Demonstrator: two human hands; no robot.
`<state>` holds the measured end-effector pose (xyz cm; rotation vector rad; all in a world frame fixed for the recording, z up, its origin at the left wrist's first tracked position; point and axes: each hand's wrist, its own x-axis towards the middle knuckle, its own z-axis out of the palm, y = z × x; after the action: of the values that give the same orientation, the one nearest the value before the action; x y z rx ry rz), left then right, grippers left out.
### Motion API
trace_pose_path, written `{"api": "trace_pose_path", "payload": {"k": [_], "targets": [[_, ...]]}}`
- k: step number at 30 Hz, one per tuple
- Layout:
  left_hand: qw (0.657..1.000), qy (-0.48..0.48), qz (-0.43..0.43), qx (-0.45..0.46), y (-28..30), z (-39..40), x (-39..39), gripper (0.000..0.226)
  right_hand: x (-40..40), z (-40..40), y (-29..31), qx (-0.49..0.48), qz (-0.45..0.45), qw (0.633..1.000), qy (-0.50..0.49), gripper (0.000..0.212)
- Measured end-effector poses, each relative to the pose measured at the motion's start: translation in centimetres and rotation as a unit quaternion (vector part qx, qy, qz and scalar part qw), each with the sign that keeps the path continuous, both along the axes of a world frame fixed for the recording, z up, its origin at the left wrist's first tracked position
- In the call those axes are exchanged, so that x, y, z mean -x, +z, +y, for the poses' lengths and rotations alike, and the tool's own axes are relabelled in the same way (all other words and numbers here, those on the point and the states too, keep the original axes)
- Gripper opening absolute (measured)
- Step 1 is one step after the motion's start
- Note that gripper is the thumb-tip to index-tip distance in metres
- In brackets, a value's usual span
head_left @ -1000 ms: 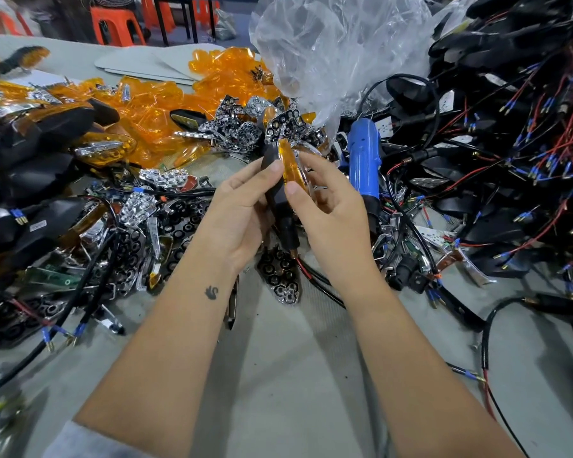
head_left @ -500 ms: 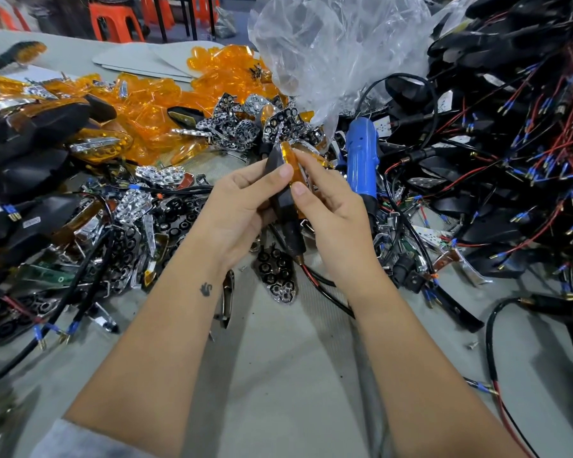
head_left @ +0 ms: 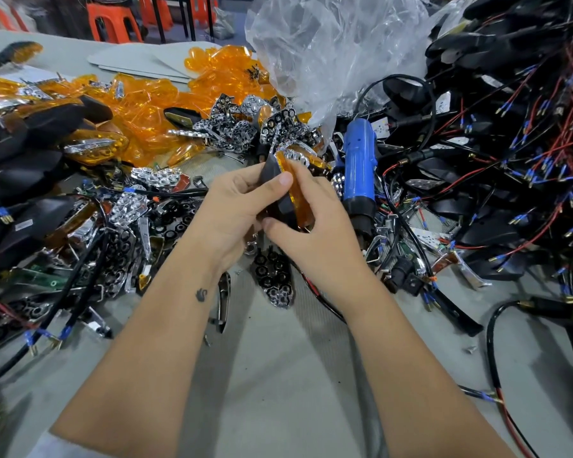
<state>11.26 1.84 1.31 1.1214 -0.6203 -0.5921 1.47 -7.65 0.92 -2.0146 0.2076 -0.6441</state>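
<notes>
In the head view, both forearms are reaching up from the lower edge and meeting just above the middle of the frame, over a grey table (head_left: 278,385). The left hand (head_left: 235,206) is curling round a small lamp (head_left: 283,190), its thumb lying across the black shell while the fingers are closing behind it. The right hand (head_left: 315,226) is gripping the same lamp from the other side, fingers wrapping over the orange lens and the thumb pressing in low against the shell. The lamp is standing nearly upright between the two hands, off the table. A chrome reflector (head_left: 273,282) is lying on the table just below the hands. A blue screwdriver (head_left: 359,166) is resting just right of the right hand. A clear plastic bag (head_left: 328,44) is bulging at top centre, with orange lenses (head_left: 153,97) heaped at upper left and wired black shells (head_left: 510,133) piled along the right.
</notes>
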Motion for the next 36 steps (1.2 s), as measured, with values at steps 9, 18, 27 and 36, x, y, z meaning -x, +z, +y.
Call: {"api": "trace_pose_path", "payload": {"k": [9,18,27,36], "targets": [[1.0,0.003,0.0,-0.031,0.2,-0.8,1.6,0.017,-0.6,0.9,0.2,0.209,0.077,0.961,-0.161,0.052],[0.997,-0.009,0.075,-0.026,0.7,0.0,0.6,0.033,-0.4,0.9,0.3,-0.069,-0.043,0.996,-0.038,0.05],[0.975,-0.104,0.135,0.141,0.5,0.4,0.6,0.068,-0.1,0.3,1.0,-0.087,-0.095,0.991,0.047,0.05],[0.981,-0.034,0.149,0.119,0.5,0.1,1.0,0.054,-0.4,0.5,0.7,-0.135,-0.101,0.985,0.046,0.042]]}}
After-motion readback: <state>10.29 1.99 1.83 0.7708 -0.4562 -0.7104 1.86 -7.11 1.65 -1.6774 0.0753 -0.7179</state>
